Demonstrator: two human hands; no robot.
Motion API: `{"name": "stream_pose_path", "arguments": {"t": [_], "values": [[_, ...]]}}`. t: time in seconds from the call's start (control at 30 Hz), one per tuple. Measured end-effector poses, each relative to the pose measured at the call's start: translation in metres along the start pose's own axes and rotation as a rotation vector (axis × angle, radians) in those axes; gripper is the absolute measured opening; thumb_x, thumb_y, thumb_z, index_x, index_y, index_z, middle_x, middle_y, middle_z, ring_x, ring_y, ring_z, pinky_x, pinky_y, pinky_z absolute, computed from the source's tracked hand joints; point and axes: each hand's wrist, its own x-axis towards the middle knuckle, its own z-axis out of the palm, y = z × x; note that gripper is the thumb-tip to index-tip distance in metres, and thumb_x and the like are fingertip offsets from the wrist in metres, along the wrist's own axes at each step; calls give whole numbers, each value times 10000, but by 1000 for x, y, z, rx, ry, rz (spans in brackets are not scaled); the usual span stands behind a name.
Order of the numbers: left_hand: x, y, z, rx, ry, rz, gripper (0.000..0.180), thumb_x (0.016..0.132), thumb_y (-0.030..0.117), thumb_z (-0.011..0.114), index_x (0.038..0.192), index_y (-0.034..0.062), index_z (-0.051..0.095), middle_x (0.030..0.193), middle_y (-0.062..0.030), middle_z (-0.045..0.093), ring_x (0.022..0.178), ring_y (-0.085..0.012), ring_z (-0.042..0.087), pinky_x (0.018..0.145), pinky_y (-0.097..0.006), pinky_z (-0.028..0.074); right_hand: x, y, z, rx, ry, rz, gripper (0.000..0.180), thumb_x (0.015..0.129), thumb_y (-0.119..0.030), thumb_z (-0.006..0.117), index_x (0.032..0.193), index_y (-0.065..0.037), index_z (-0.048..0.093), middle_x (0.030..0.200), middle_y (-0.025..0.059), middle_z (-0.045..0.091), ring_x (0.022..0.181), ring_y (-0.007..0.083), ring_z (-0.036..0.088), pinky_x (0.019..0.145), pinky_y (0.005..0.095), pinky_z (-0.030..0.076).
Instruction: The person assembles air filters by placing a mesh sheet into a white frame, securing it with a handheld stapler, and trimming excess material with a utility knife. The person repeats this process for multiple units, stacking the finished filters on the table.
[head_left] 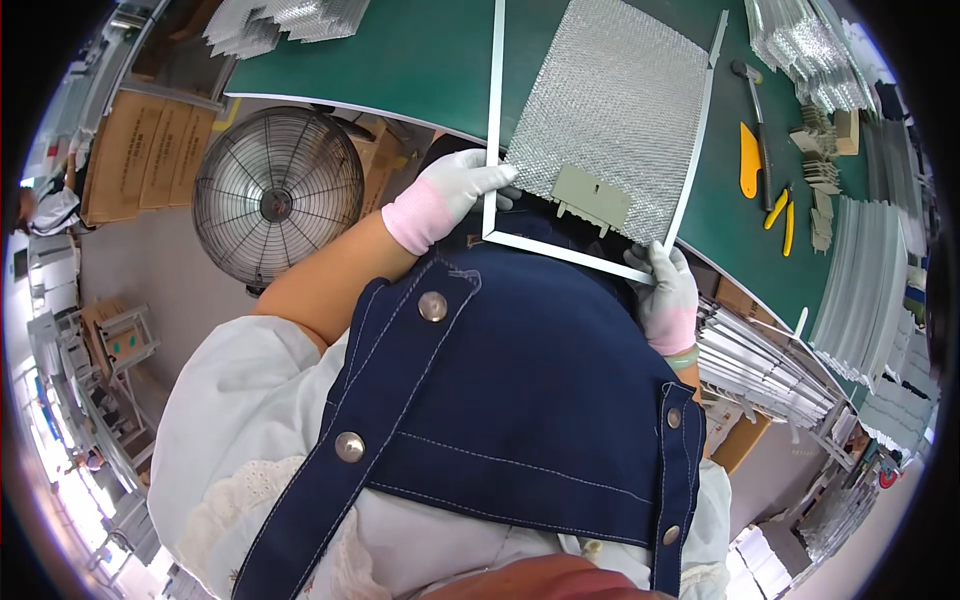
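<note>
A white metal frame [565, 253] with a long left side and a long right side reaches over the near edge of the green table. My left hand [450, 195], in a white and pink glove, grips its left side just above the near corner. My right hand [668, 290], gloved the same way, pinches the frame at the near right corner. Between the frame's sides lies a silver mesh sheet [620, 105]. On the sheet's near edge sits a grey-green plastic piece [592, 200] with small prongs. Some fingers of both hands are hidden under the frame.
On the green table [400, 75] to the right lie a hammer [760, 120], a yellow scraper [748, 162] and yellow-handled pliers [781, 215]. Beyond them are grey-green plastic pieces [820, 165] and stacked white strips [860, 290]. A floor fan [278, 200] stands left, beside cardboard boxes [140, 155].
</note>
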Motion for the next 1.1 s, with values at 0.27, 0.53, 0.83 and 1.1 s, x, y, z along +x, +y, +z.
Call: {"name": "stream_pose_path", "arguments": {"t": [0.27,0.53,0.83,1.1], "values": [[10,-4,6,-43,-86,81,372,936,163,532,1265,-8,497,1114,-88,566,1042,-200,576,924,-371,501,0,3,17,454,3,87,244,1009,-147,429,1173,19,499,1185,184,569,1129,343,580,1031,504,460],[18,-16,26,-416,168,79,352,997,161,454,1319,19,444,1297,-114,552,1225,-238,531,1072,-474,392,8,-9,40,465,88,56,196,988,-172,536,1140,-48,530,1074,99,607,961,256,615,970,503,478],[-5,-5,30,-266,144,5,437,986,178,512,1378,16,406,1377,-117,499,1293,-240,477,1087,-480,391,14,4,33,531,152,139,159,956,-141,585,1084,-64,532,1049,110,606,977,270,624,979,520,477],[4,-9,25,-451,181,50,210,902,124,547,1100,63,512,1040,-67,499,961,-214,552,867,-422,535,11,-6,37,534,65,237,249,966,-214,627,1132,-55,531,1093,217,562,982,425,595,946,564,446]]}}
